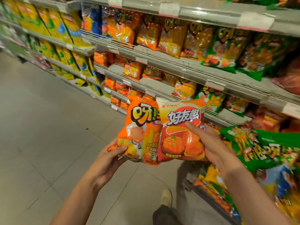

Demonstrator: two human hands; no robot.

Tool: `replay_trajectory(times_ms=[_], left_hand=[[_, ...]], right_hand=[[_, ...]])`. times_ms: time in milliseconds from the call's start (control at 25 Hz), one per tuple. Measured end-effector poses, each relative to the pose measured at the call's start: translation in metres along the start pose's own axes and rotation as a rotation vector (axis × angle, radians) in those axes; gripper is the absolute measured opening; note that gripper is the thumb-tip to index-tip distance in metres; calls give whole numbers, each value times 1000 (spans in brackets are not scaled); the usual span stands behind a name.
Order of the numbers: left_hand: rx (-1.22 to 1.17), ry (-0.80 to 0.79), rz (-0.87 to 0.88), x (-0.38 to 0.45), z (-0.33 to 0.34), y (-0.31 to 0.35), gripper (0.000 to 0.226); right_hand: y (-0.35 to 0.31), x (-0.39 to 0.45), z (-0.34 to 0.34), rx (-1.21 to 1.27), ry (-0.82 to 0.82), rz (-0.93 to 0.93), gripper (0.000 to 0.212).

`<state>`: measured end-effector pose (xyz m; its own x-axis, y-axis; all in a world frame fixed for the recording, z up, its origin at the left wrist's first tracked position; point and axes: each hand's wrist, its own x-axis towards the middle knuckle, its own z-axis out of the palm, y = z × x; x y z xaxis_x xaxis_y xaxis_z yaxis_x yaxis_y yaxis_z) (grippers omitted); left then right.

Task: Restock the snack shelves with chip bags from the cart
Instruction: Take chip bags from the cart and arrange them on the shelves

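My left hand [112, 153] grips the lower left corner of an orange chip bag [141, 127] with yellow fries printed on it. My right hand [209, 143] holds a red and cream chip bag [181, 125], thumb across its front. The two bags are side by side in front of me, the red one overlapping the orange one's right edge. Behind them run the snack shelves [178, 65], packed with orange, yellow and green bags. The cart [211, 195] at the lower right is piled with green and orange bags [253, 143].
Grey shelf rails with price tags [256, 21] run diagonally from upper right to lower left. Yellow bags [53, 25] fill the far left bays. Tiled floor [48, 127] spreads to the left. My shoe [166, 197] shows at the bottom, beside the cart.
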<state>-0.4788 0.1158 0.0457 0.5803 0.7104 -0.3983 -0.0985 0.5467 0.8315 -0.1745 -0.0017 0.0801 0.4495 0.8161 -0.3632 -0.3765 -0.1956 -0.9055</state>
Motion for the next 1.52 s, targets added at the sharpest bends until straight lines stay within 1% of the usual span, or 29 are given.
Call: replay_trajectory(times_ms=[120, 200, 320, 400, 480, 640, 720, 760, 840, 920, 960, 1040, 1080, 1200, 1320, 1440, 1480, 1520], left_hand=[[-45, 84, -5, 41, -4, 36, 38], [-40, 96, 15, 66, -9, 58, 40], [-27, 120, 17, 90, -22, 78, 45], [-45, 179, 21, 104, -42, 87, 50], [-54, 226, 14, 120, -68, 99, 47], [-120, 282, -8, 159, -140, 121, 48], [-158, 301, -12, 184, -182, 133, 49], [-176, 299, -14, 198, -205, 141, 48], [-194, 282, -42, 227, -252, 157, 43], [-212, 274, -67, 248, -292, 172, 41], [-221, 270, -68, 260, -311, 182, 41], [-203, 268, -91, 284, -344, 202, 38], [-193, 259, -94, 295, -356, 213, 37], [-192, 237, -103, 332, -388, 239, 39], [-165, 242, -119, 378, -414, 257, 40], [-133, 260, -146, 415, -427, 271, 42], [-134, 267, -155, 425, -431, 277, 44], [-142, 269, -160, 434, -434, 282, 45]], right_hand=[[-24, 62, 20, 12, -47, -10, 57], [-40, 101, 35, 15, -72, -22, 57], [-47, 151, 58, 9, -113, -15, 54], [-48, 183, 80, 14, -151, 5, 48], [-41, 213, 109, -16, -196, 20, 44], [-25, 277, 183, -66, -213, 77, 54], [-15, 308, 224, -102, -172, 62, 56], [-7, 325, 244, -145, -135, 35, 53], [13, 359, 284, -243, -18, -9, 46], [32, 384, 316, -210, 83, 88, 51], [37, 397, 333, -165, 100, 135, 55], [42, 421, 363, -118, 186, 157, 64], [39, 432, 378, -78, 222, 161, 64], [31, 483, 406, 42, 255, 157, 59], [14, 556, 432, 17, 320, 81, 60], [4, 626, 453, -3, 362, 46, 59], [0, 647, 457, 9, 391, 54, 55], [-5, 662, 458, 39, 395, 76, 45]])
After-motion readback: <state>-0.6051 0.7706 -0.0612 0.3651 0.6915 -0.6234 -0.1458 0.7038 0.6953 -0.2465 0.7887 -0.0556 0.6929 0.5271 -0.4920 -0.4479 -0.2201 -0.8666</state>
